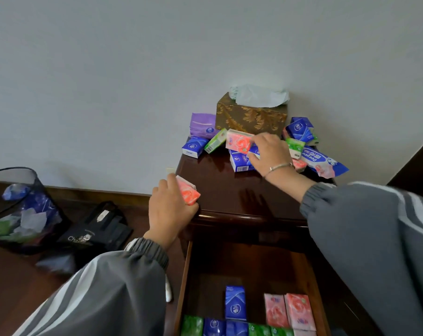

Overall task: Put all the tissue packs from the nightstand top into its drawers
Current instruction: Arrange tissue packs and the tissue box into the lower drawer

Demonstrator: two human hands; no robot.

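While my left hand (171, 209) grips a pink pack (187, 194) at the nine-o'clock edge of the nightstand (225, 190), my right hand (268, 151) pinches a second pink pack (238, 141) at twelve. Drawer (249, 270) open at six (partly filled). Risk, as I judge it: a hasty lift drags the blue pack (239, 163) underneath, spilling neighbours to the floor.
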